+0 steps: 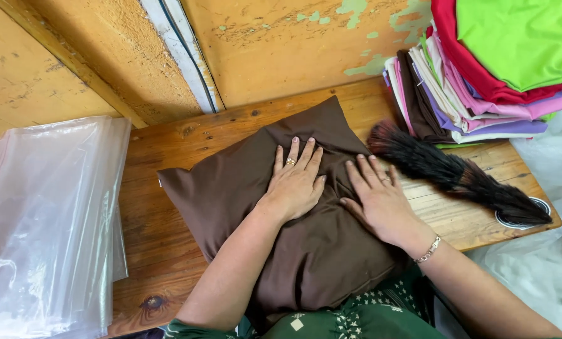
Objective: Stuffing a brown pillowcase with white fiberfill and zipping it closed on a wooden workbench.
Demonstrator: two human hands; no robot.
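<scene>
Brown cloth fills the middle of my view: one stuffed pillow lying on the wooden table, its near end hanging over the edge against my green dress. I press my left hand flat on its top, fingers spread and grasping nothing. My right hand lies just beside it, also open and flat, palm on the cloth near a crease. Both seem to rest this way to flatten the filling and hold the cover smooth, though that is my reading of the pose. I wear one ring on each hand and one bracelet on my right wrist.

To the right, apart from the pillow, lies one dark brush with its bristles pointing toward the pillow's far corner. Behind it sits one stack of folded fabrics in green, red, pink, purple, white and brown; I cannot count the layers exactly. To the left is one pile of clear plastic bags, too many and too sheer to count, overlapping the table's left edge.
</scene>
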